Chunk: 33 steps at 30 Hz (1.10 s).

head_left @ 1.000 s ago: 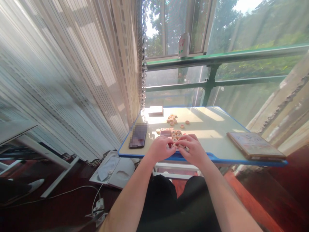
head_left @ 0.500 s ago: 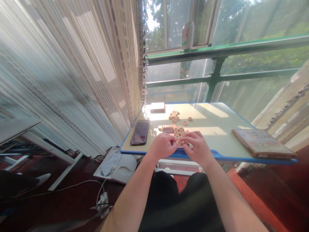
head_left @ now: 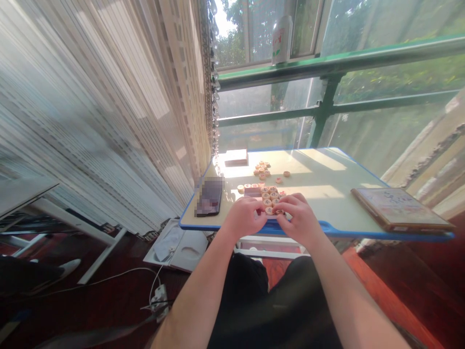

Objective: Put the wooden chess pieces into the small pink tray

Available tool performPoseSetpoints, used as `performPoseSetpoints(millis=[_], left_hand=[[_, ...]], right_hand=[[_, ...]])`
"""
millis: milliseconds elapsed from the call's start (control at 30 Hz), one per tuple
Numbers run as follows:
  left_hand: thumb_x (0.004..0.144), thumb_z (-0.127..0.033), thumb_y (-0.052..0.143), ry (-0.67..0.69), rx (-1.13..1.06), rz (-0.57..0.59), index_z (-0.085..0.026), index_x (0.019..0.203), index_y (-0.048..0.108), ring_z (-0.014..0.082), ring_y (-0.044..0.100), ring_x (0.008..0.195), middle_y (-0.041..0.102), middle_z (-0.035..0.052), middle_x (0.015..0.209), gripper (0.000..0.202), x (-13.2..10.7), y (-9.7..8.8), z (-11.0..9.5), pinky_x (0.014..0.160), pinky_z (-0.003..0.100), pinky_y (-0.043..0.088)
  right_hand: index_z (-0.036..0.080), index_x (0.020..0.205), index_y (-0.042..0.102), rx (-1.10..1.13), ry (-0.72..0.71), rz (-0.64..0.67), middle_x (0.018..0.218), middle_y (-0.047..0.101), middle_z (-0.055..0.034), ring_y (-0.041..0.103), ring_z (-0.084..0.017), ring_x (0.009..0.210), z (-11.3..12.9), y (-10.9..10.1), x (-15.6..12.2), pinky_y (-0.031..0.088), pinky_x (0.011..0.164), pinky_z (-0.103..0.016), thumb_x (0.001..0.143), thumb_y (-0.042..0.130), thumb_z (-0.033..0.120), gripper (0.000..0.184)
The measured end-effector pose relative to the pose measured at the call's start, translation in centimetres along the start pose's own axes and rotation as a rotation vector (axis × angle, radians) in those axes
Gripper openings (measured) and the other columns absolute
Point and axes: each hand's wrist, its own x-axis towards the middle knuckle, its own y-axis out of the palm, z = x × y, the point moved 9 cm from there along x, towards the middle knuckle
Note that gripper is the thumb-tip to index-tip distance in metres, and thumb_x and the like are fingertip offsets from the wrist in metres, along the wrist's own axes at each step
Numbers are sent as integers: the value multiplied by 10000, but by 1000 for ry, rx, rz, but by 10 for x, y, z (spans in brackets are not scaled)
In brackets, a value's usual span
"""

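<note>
Round wooden Chinese chess pieces (head_left: 267, 196) stand in two close columns near the front edge of the table (head_left: 319, 174). At the left of the front row, my left hand (head_left: 245, 215) has curled fingers, their tips against a Chinese chess piece (head_left: 269, 211). On the other side my right hand (head_left: 300, 215) closes thumb and fingers about the neighbouring front piece, which they partly cover. Beside the columns lies a low brown box (head_left: 252, 192), partly hidden by my left hand. A row of pieces (head_left: 247, 186) runs just behind it.
More pieces (head_left: 262, 169) are heaped farther back, with a few loose ones (head_left: 286, 173) beside them. A dark phone-like slab (head_left: 210, 196) lies left, a white box (head_left: 236, 156) behind, and a framed flat box (head_left: 401, 208) right. A can (head_left: 282, 41) stands on the green rail (head_left: 348, 60).
The camera view has tilted slightly, so the table and the can sit a little higher in the picture. My hands stay at the front pieces, with only small finger shifts.
</note>
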Motion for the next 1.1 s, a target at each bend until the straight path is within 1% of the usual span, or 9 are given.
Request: performPoseSetpoints(millis=[100, 300, 433, 533, 633, 733, 867, 967, 1100], left_hand=[[717, -160, 542, -13, 20, -17, -184, 651, 638, 140, 570, 674, 637, 3, 652, 119, -1, -1, 1, 668, 261, 416], [715, -176, 555, 15, 16, -54, -185, 657, 637, 150, 591, 684, 654, 9, 662, 102, -3, -3, -2, 694, 274, 435], [700, -154, 555, 6, -9, -139, -174, 642, 635, 156, 583, 673, 642, 22, 644, 101, -4, -9, 1, 703, 282, 466], [704, -124, 532, -57, -25, -261, -165, 756, 653, 178, 600, 804, 671, 47, 774, 138, -4, -19, 10, 808, 305, 481], [694, -98, 513, -184, -26, -337, -159, 911, 646, 206, 580, 979, 668, 72, 960, 262, -3, -24, 27, 924, 348, 455], [709, -92, 486, -322, -108, -311, -153, 1019, 617, 213, 557, 1067, 641, 86, 1089, 341, -1, -18, 47, 985, 374, 428], [756, -112, 444, -447, -271, -260, -145, 1102, 581, 204, 566, 1075, 619, 97, 1152, 373, -1, -7, 66, 961, 367, 452], [771, -124, 436, -437, -269, -236, -154, 1060, 600, 202, 569, 1064, 627, 87, 1124, 333, -2, -7, 66, 964, 367, 443], [790, -133, 424, -374, -209, -173, -167, 1054, 604, 195, 558, 1063, 633, 77, 1102, 321, 0, -8, 53, 975, 366, 423]], right_hand=[[211, 727, 688, -7, 1, 6, 810, 642, -51, 504, -218, 855, 0, 1, 0, 474, 787, -361, 705, 546, 110, 176], [201, 745, 686, -16, 13, -4, 819, 647, -59, 514, -224, 871, 1, -1, -1, 475, 804, -363, 699, 545, 103, 178], [199, 755, 681, -12, 12, -9, 824, 648, -60, 521, -227, 880, 0, -1, -1, 475, 814, -371, 697, 546, 104, 175], [200, 781, 678, -8, 20, -19, 846, 647, -61, 523, -229, 895, -2, -1, -1, 469, 834, -383, 703, 545, 110, 178], [206, 827, 673, -14, 34, -24, 891, 643, -64, 524, -235, 922, -4, -1, 0, 462, 852, -397, 724, 538, 125, 189], [198, 904, 665, -26, 63, -41, 952, 629, -80, 520, -243, 951, -9, 0, 0, 454, 876, -414, 754, 533, 158, 203], [185, 995, 631, -6, 131, -67, 1012, 614, -97, 519, -252, 986, -19, 1, 1, 438, 907, -443, 777, 514, 187, 247], [194, 1050, 589, 93, 228, -49, 1030, 609, -91, 539, -246, 982, -30, 5, 0, 459, 878, -441, 776, 497, 194, 289], [196, 1097, 531, 371, 459, 5, 1009, 602, -84, 597, -197, 869, -51, 14, -6, 523, 745, -365, 805, 475, 248, 302]])
